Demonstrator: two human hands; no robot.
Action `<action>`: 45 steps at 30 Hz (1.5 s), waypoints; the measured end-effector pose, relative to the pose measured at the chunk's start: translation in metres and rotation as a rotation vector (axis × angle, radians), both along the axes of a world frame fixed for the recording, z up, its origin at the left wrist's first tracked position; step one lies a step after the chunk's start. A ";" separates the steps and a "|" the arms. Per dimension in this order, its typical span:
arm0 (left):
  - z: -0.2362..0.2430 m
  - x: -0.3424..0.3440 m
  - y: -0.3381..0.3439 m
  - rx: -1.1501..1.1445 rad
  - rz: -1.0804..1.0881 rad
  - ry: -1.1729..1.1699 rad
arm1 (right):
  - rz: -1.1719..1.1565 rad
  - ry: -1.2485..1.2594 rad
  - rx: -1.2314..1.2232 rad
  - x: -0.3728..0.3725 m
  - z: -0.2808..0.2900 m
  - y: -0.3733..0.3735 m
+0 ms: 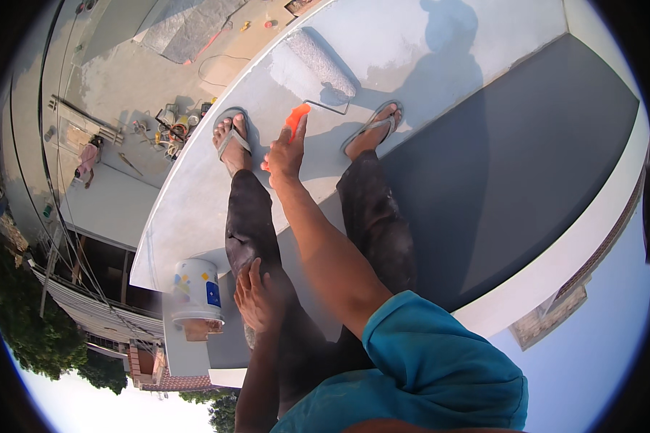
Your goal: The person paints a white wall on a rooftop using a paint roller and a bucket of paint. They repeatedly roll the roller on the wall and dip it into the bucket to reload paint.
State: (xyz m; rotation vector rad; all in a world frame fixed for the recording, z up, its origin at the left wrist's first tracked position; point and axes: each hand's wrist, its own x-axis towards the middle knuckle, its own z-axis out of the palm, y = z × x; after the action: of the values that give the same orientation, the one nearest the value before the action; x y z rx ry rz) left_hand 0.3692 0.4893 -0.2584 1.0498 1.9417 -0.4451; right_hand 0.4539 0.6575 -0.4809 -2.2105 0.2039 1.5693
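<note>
Head view showed the right hand [285, 155] with fingers wrapped around the paint roller's orange handle [297, 117], roller [322, 63] ahead of the feet on the ledge. Left hand [258, 299] rested open-fingered on the thigh. Beside that ledge's edge, the paint bucket [196, 291] looked liable to topple.

Right hand [284, 153]: grips the orange handle [296, 117] of a paint roller [321, 63] on the grey ledge [426, 50].
Left hand [258, 297]: rests on the thigh.
Bucket [196, 290]: near the left hand.
</note>
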 end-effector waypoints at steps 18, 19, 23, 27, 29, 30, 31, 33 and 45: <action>-0.001 0.008 0.015 -0.054 -0.062 0.012 | 0.131 -0.218 0.170 -0.007 -0.047 -0.036; 0.000 0.010 0.016 -0.068 -0.068 0.034 | 0.122 -0.228 0.167 0.001 -0.048 -0.021; -0.004 0.015 0.014 -0.041 -0.097 0.041 | 0.162 -0.312 0.154 0.060 -0.061 0.032; -0.005 0.023 0.026 -0.074 -0.110 0.023 | 0.207 -0.397 0.175 0.125 -0.074 0.083; -0.004 0.030 0.031 -0.104 -0.094 0.067 | 0.236 -0.381 0.169 0.152 -0.074 0.119; -0.006 0.031 0.030 -0.104 -0.094 0.073 | 0.221 -0.285 0.121 0.166 -0.059 0.145; -0.008 0.031 0.029 -0.111 -0.105 0.064 | 0.239 -0.280 0.137 0.185 -0.059 0.163; -0.010 0.034 0.029 -0.120 -0.122 0.057 | 0.222 -0.306 0.142 0.215 -0.062 0.196; -0.014 0.054 0.025 -0.184 -0.171 0.124 | 0.428 -0.480 0.180 0.353 -0.121 0.371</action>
State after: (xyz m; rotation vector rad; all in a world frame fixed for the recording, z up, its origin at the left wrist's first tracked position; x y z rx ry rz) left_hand 0.4235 0.5144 -0.2721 1.0932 1.8831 -0.7856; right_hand 0.8068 1.0284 -0.6022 -2.5065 -0.5600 1.1281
